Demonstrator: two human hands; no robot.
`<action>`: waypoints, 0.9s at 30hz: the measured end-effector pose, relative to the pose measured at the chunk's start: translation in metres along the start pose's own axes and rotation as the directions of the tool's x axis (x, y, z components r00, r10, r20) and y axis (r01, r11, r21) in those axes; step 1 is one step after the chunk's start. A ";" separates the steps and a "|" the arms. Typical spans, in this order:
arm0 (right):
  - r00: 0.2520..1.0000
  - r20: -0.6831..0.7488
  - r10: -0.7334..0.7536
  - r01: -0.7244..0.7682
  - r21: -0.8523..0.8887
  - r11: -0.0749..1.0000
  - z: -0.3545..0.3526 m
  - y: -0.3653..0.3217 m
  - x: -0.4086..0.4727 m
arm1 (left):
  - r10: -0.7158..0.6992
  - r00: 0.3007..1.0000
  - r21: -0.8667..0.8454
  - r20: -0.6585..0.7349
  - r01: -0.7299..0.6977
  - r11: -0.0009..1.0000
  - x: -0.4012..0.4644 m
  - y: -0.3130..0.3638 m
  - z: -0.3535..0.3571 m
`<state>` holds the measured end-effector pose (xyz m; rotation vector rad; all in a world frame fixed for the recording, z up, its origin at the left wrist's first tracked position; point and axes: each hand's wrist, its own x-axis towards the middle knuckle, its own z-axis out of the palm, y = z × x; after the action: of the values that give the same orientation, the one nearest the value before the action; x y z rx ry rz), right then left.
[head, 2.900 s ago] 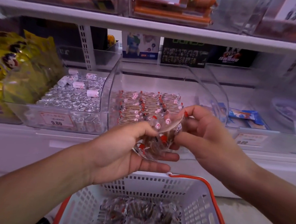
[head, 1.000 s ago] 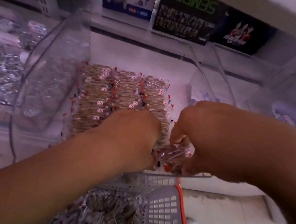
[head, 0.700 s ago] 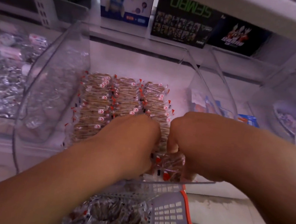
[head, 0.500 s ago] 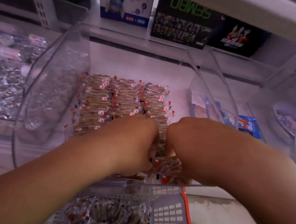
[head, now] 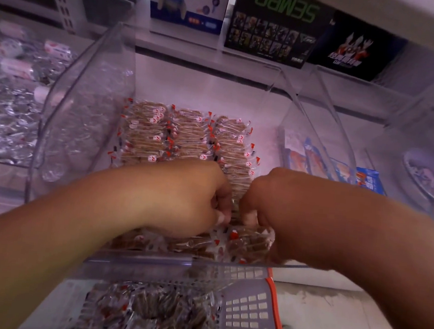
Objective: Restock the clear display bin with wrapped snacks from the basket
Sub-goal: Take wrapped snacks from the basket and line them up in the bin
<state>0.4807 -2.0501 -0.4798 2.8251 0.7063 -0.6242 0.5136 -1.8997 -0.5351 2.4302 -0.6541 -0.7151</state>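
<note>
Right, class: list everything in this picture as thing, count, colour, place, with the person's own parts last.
Clear display bin: one, transparent, centre shelf.
Wrapped snacks: many, brown with red-white wrappers, rows in that bin.
Basket: one, grey with orange rim, below the bin, holding more snacks.
Silver-wrapped sweets: many, left bin.
Blue packets: several, right bin.
Toy boxes: three, back shelf.
Left hand: one, fingers curled among front snacks.
Right hand: one, gripping snacks at the bin's front.

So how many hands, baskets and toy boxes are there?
Hands: 2, the left hand and the right hand, both gripping wrapped snacks
Basket: 1
Toy boxes at the back: 3
Total: 6
</note>
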 end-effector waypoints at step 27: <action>0.957 -0.288 0.031 -0.021 0.037 0.999 -0.057 0.034 -0.052 | 0.238 0.963 0.634 -0.129 -0.105 0.767 0.018 0.034 0.032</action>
<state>0.4758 -2.0873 -0.4043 2.9853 0.7074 -0.2200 0.4977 -1.9463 -0.5446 2.9229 -1.1609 -0.1656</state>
